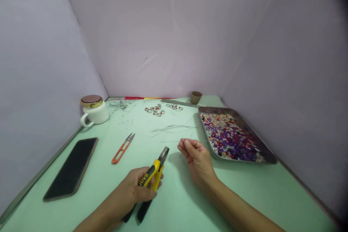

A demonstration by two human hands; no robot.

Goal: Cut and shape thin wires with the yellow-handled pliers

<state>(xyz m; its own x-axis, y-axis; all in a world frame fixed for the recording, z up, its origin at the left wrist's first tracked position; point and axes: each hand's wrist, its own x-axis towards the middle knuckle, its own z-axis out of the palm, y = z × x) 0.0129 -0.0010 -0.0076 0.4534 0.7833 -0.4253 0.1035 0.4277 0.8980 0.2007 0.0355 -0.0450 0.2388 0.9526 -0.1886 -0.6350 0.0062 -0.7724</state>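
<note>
My left hand [138, 190] is wrapped around yellow-and-black pliers [153, 175], whose metal jaws point up and away over the green table. To its right, my right hand [197, 157] is closed in a pinch, thumb against fingers. A thin wire [169, 141] runs up to these fingertips; whether it lies between them or behind on the table I cannot tell. Beyond the hands lie several loose wires [174, 127]. Farther back are small rings with red beads [154, 110]. Orange thread snips [123, 148] rest left of the pliers, apart from my hand.
A metal tray [202, 125] of mixed beads [231, 136] stands at right. On the left are a black phone [72, 168] and a white lidded mug [95, 111]. Wire scraps [119, 105], a small brown cup [196, 97] and long rods [181, 103] lie at the back, near pale walls.
</note>
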